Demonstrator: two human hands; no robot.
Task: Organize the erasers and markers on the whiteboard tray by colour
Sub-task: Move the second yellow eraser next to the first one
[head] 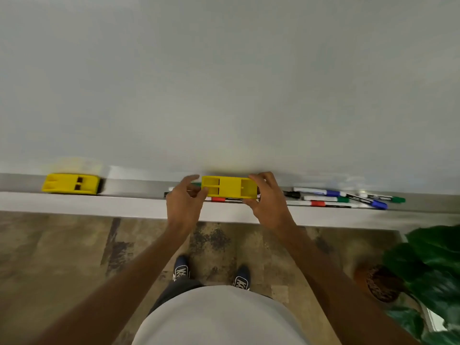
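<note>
Dark blue shoes (pixel 181 268) stand on mottled flooring, with a potted plant (pixel 423 265) to the right. Above them, the left hand (pixel 183 202) and right hand (pixel 267 200) pinch opposite ends of a yellow eraser (pixel 229 186) between thumb and curled fingers, just over the whiteboard tray (pixel 124 202). A red-capped marker (pixel 224 199) lies beneath it. Loose markers (pixel 323 199) (blue, green, red, black) lie right; a second yellow eraser (pixel 71 183) sits far left, below the whiteboard (pixel 224 83).
</note>
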